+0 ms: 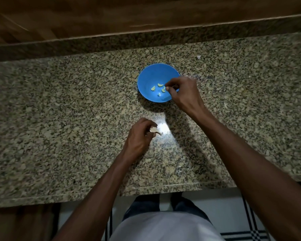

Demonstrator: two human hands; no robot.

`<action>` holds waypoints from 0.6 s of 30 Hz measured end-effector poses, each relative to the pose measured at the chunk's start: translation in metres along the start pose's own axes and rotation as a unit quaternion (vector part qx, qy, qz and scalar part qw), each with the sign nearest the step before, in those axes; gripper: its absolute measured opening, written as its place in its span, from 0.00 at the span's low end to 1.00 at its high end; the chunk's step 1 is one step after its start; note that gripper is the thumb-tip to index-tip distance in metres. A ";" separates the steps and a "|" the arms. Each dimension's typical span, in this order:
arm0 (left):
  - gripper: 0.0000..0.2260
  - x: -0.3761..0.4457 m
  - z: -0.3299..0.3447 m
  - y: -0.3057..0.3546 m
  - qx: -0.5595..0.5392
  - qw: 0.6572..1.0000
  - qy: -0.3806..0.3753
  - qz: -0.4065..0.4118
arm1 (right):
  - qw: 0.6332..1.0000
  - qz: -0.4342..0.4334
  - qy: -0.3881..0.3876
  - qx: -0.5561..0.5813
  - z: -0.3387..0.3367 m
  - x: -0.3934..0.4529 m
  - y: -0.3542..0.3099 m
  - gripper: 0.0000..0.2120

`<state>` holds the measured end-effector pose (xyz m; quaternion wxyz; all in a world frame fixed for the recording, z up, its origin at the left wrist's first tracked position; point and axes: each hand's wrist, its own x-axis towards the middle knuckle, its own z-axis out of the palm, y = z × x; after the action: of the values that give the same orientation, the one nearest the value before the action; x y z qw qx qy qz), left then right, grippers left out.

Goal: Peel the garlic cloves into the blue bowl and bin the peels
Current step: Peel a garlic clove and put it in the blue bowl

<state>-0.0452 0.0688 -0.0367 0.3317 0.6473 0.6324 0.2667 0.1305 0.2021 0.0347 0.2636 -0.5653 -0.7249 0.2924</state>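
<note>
Over the near-right rim of the blue bowl (152,74), where four peeled cloves (158,89) lie, the right hand (182,93) has its fingertips pinched, contents unclear, while the left hand (139,136), nearer than the bowl, grips loose papery peels (155,130) that could slip onto the granite counter (59,110).

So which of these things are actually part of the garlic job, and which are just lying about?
Part of the job:
- blue bowl
- peeled cloves lying in it
- papery peels held in the left hand
- right hand over the bowl's rim

Just lying about:
- small white scrap on the granite counter
- striped mat on the floor
</note>
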 end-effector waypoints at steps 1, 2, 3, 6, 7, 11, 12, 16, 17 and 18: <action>0.12 -0.002 -0.001 0.001 -0.020 1.000 0.008 -0.011 | 1.000 0.009 0.012 0.018 -0.001 -0.007 0.001 0.09; 0.14 -0.004 -0.001 0.002 -0.053 0.998 0.019 -0.030 | 0.999 0.025 0.017 0.045 -0.001 -0.015 0.002 0.09; 0.16 -0.006 -0.002 0.003 -0.092 0.994 0.029 -0.053 | 0.996 0.046 0.004 0.075 -0.001 -0.026 0.004 0.09; 0.18 -0.008 -0.003 0.009 -0.188 0.975 0.055 -0.107 | 0.971 0.120 -0.126 0.164 0.008 -0.065 0.012 0.12; 0.18 -0.007 -0.003 0.011 -0.207 0.970 0.056 -0.113 | 0.956 0.141 -0.166 0.197 0.013 -0.076 0.015 0.14; 0.15 -0.007 -0.005 0.024 -0.239 0.966 0.055 -0.088 | 0.879 0.203 -0.207 0.378 0.029 -0.104 0.025 0.14; 0.15 -0.008 -0.006 0.026 -0.245 0.964 0.059 -0.084 | 0.860 0.220 -0.194 0.417 0.031 -0.107 0.026 0.13; 0.13 -0.012 -0.004 0.033 -0.284 0.947 0.102 -0.110 | 0.800 0.266 -0.166 0.511 0.031 -0.108 0.028 0.13; 0.11 -0.013 -0.002 0.035 -0.288 0.943 0.116 -0.119 | 0.785 0.277 -0.167 0.528 0.030 -0.108 0.029 0.13; 0.10 -0.016 0.000 0.037 -0.295 0.939 0.124 -0.129 | 0.777 0.285 -0.167 0.537 0.029 -0.108 0.029 0.14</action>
<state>-0.0222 0.0539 -0.0076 0.4579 0.3952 0.6396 0.4744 0.1532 0.0984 -0.0119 0.3037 -0.4553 -0.2889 0.7855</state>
